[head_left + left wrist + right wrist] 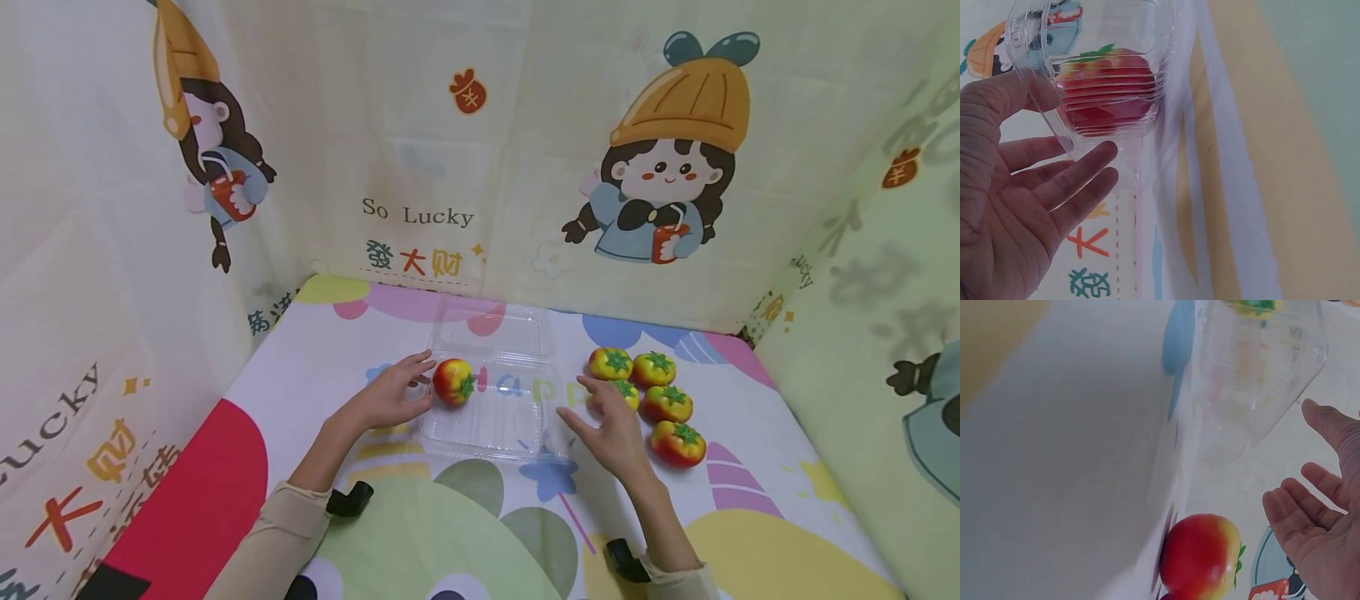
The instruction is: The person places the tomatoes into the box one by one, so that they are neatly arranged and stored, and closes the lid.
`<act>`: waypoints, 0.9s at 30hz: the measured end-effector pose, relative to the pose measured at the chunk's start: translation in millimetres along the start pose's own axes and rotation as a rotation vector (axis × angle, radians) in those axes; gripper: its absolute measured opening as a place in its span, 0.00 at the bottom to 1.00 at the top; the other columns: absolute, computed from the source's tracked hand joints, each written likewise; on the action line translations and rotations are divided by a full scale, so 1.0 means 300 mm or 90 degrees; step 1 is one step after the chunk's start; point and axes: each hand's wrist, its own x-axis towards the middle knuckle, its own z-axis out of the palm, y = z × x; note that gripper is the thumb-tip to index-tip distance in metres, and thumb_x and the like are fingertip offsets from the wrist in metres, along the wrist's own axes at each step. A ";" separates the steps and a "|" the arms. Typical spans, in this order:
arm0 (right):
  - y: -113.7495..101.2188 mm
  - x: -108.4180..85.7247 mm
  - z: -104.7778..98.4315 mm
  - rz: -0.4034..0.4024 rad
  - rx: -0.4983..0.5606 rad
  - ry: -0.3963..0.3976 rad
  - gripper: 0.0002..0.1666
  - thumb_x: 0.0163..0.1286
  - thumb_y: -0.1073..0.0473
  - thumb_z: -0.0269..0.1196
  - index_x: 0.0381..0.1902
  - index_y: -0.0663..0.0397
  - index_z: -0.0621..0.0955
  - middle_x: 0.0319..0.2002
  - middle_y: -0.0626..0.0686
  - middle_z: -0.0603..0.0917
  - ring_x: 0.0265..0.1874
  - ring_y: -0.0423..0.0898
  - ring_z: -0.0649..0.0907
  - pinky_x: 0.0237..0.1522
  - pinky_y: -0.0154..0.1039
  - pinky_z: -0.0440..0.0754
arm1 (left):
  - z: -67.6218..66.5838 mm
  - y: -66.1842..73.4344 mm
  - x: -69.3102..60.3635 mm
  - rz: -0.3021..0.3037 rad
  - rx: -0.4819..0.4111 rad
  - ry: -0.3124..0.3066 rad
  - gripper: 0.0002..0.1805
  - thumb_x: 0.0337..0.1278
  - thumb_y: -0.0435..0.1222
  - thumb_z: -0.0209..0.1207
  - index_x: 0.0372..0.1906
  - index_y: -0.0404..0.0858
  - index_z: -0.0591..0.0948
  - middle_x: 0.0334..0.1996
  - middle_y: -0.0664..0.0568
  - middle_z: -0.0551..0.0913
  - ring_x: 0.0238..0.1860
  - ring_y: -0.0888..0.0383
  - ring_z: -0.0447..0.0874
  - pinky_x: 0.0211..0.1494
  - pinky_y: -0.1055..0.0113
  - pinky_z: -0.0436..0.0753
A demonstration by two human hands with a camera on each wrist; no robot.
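Note:
A clear plastic container (487, 433) stands with its lid (491, 332) folded back behind it. One red-yellow toy fruit (453, 382) with a green top lies at its left end; the left wrist view shows this fruit (1110, 100) through the ribbed wall (1163, 62). My left hand (388, 395) is at the container's left side, fingers loosely spread; in the left wrist view the hand (1022, 187) has its thumb at the rim. My right hand (615, 425), fingers apart and holding nothing, hovers between the container and several more fruits (677, 444). The right wrist view shows that hand (1322, 519) beside the container (1254, 381).
Several fruits, such as one at the back (654, 368), are grouped right of the container, one partly hidden by my right hand. A patterned cloth (300, 367) covers the table. Printed fabric walls (525, 167) rise behind and at both sides.

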 end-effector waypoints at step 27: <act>0.089 0.024 -0.059 0.046 -0.057 0.009 0.35 0.64 0.53 0.73 0.66 0.59 0.77 0.59 0.64 0.78 0.58 0.61 0.76 0.63 0.64 0.77 | 0.003 0.006 -0.001 -0.018 0.005 -0.006 0.34 0.63 0.34 0.61 0.73 0.25 0.69 0.76 0.33 0.62 0.58 0.45 0.85 0.66 0.46 0.79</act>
